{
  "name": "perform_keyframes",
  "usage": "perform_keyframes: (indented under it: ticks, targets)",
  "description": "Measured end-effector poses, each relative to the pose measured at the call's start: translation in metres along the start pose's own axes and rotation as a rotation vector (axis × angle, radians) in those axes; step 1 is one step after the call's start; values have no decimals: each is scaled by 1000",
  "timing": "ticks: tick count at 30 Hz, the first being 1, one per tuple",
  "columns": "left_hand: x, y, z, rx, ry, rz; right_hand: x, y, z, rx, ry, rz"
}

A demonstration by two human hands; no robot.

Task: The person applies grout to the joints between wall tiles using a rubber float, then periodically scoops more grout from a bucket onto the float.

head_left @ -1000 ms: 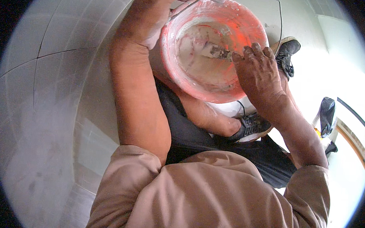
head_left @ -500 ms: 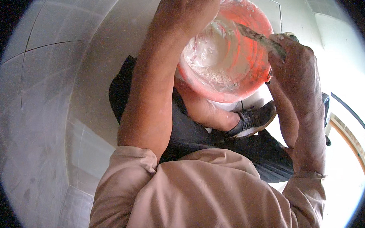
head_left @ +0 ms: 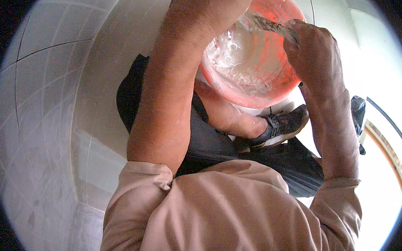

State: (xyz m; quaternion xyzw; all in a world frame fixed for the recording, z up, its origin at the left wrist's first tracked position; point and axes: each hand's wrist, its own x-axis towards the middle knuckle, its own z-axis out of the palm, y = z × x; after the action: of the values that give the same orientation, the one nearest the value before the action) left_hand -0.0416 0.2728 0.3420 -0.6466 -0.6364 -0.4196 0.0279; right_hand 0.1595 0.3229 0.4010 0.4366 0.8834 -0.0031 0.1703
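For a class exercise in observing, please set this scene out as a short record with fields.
Bucket: red-orange, smeared inside
Contents: pale, wet mix
Right hand: holds a smeared tool over the bucket
Left hand: at the picture's top edge, fingers not visible
Shirt: tan
Shoe: dark, pale sole
Left side: grey tiles

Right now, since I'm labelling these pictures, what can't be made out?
All in the head view:
Left hand: fingers cut off by the top edge.
Red bucket: far rim partly cut off there too; upper-left part behind the left wrist.
Flat tool: near end covered by the right hand.
Black object at right: too small to identify.
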Motion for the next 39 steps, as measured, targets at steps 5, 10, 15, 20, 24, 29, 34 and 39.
perform_keyframes:
  ticks: [5, 10, 15, 20, 24, 29, 34, 39]
  targets:
    - [1, 3, 5, 11, 49, 24, 6, -6, -2, 43, 66, -57]
    - [-3, -4, 1, 53, 51, 43, 12, -24, -18, 7, -10, -52]
    - [0, -4, 13, 16, 27, 33, 20, 14, -2, -31, 117, -286]
    - [-13, -14, 0, 62, -25, -19, 27, -34, -45, 13, -152, -12]
    - [-10, -22, 4, -32, -95, -136, 39, -26, -38, 112, -165, -111]
    - [-8, -23, 7, -406, -73, -423, 20, -48, -51, 138, -20, -196]
    - [-10, -3, -3, -544, -70, -507, 37, -47, -48, -115, 80, -291]
    - [-8, -1, -1, -712, -43, -659, 34, -49, -5, -184, 81, -496]
